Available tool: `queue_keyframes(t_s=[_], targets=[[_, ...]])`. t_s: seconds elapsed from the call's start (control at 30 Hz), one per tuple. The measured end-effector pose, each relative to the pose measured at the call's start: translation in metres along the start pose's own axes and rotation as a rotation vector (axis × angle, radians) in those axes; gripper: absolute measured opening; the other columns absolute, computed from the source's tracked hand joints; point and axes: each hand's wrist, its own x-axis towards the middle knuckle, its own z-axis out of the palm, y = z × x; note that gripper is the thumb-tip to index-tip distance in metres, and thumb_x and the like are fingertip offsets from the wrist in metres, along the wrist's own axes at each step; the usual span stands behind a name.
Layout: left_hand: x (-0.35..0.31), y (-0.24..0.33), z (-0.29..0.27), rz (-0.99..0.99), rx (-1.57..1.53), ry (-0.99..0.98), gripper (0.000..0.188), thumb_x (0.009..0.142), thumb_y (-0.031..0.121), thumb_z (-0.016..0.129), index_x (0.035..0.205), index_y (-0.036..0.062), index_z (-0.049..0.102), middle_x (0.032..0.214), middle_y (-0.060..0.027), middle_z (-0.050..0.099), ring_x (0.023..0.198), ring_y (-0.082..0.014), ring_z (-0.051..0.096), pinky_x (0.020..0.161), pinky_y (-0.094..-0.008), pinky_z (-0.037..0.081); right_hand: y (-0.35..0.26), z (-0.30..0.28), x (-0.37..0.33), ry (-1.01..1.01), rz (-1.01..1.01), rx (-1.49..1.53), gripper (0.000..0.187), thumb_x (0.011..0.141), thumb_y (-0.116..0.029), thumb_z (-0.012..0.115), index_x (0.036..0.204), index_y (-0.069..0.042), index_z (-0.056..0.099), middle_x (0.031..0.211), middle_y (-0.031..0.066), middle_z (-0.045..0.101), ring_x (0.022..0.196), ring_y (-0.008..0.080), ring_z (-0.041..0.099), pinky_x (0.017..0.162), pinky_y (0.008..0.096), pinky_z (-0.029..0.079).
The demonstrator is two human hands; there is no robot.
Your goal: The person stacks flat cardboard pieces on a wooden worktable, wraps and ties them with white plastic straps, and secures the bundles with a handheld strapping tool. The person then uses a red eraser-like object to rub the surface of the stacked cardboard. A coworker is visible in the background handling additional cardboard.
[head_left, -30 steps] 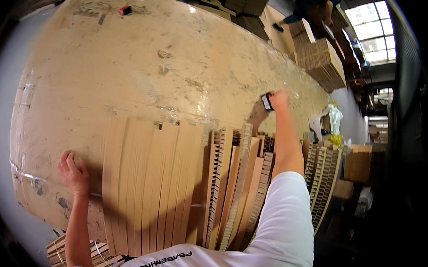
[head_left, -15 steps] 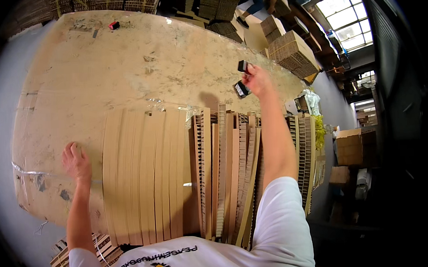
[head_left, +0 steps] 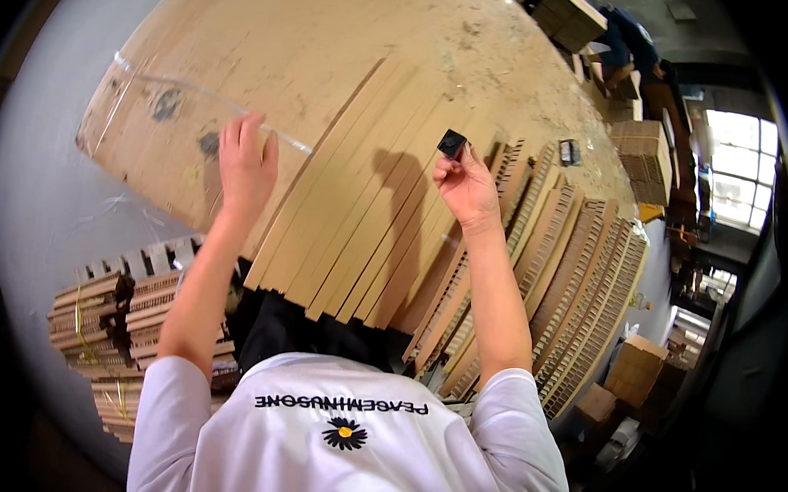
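My right hand is closed around a small black stamp-like block, its dark square face tipped up between thumb and fingers. Below it lie long flat brown cardboard strips side by side, and the hand's shadow falls across them. More strips stand on edge to the right, showing their corrugated cores. Past these sits a small dark ink-pad-like case. My left hand has its fingers stretched out and holds nothing. It is above the table left of the flat strips; I cannot tell whether it touches anything.
The worn brown tabletop bears a strip of clear tape. Bundled cardboard pieces are stacked low on the left. At the far right are cardboard stacks, a person and a carton.
My view has turned, so the table appears slanted. My right hand has brought the block from beside the dark case back over the flat strips. My left hand has come nearer the strips.
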Motion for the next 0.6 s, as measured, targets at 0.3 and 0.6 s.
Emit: queue_keyframes(t_s=[0.3, 0.6], targets=[[-0.219, 0.023, -0.076, -0.724, -0.235, 0.141, 0.037, 0.094, 0.012, 0.056, 0.127, -0.0013, 0.049, 0.126, -0.0151, 0.051, 0.117, -0.0255, 0.048, 0.100, -0.0349, 0.038, 0.042, -0.013, 0.028, -0.029, 0.023, -0.242, 0.016, 0.098, -0.020, 0.053, 0.104, -0.005, 0.056, 0.088, 0.0067, 0.062, 0.077, 0.0207, 0.057, 0.070, 0.0348, 0.050], [-0.229, 0.037, -0.027, -1.368, -0.999, 0.698, 0.045, 0.098, 0.044, 0.047, 0.126, 0.0089, 0.047, 0.125, -0.0064, 0.052, 0.118, -0.0197, 0.050, 0.097, -0.0384, 0.037, 0.003, 0.016, 0.154, -0.159, -0.200, -0.152, 0.012, 0.097, -0.018, 0.055, 0.101, -0.006, 0.056, 0.090, 0.0089, 0.065, 0.079, 0.0232, 0.061, 0.082, 0.0467, 0.052]])
